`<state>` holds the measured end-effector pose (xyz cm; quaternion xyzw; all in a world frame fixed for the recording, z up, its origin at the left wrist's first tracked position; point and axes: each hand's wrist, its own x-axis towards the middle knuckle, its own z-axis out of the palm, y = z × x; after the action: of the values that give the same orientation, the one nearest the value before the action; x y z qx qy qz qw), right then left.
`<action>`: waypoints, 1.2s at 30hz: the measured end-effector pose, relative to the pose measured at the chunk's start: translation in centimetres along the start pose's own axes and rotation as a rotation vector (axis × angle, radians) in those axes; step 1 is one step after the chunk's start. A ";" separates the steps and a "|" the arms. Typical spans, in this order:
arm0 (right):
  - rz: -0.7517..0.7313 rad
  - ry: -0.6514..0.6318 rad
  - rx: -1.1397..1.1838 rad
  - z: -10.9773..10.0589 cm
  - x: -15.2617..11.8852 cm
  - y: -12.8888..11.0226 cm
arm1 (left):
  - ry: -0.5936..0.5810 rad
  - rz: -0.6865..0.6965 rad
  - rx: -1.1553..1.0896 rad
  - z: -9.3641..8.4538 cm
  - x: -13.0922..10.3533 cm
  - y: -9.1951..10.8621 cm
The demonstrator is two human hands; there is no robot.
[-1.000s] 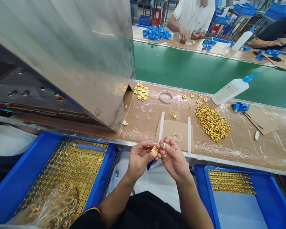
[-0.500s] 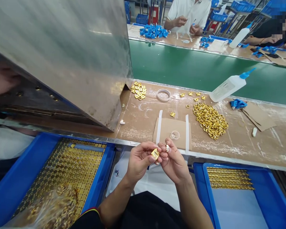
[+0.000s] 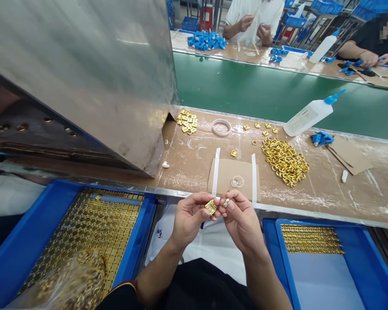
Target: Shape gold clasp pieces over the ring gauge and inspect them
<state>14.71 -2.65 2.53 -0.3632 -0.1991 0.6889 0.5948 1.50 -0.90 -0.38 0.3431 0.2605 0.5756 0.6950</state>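
Note:
My left hand (image 3: 189, 221) is closed, pinching a gold square-faced piece (image 3: 210, 207) between thumb and fingers. In my right hand (image 3: 244, 221), a small ring-like gold piece (image 3: 226, 203) is gripped between thumb and fingertips. The two hands nearly meet in front of the bench edge. Just beyond them lies a cardboard pad (image 3: 226, 168) with two white tape strips; a small clear round dish (image 3: 237, 181) sits on it. Behind the pad is a single gold square piece (image 3: 234, 153). A pile of gold rings (image 3: 284, 161) lies to the right.
A metal housing (image 3: 116, 86) blocks the left. Gold square pieces (image 3: 188, 122), a tape roll (image 3: 221, 127) and a tilted bottle (image 3: 308, 117) stand along the green belt (image 3: 233, 82). Blue trays (image 3: 139, 241) (image 3: 371, 258) flank me. Co-workers sit opposite.
My right hand has turned slightly, and the small gold piece in it shows a different side. My left hand keeps its hold on the square piece, almost unmoved.

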 end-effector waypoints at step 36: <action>-0.478 0.061 -0.957 1.8 -1.4 0.0 | 0.147 0.184 0.142 -0.7 -0.4 -1.3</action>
<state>13.42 -3.72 4.07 -0.5583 -0.5506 0.3555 0.5087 1.70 -1.26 -1.89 0.3709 0.3183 0.6407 0.5922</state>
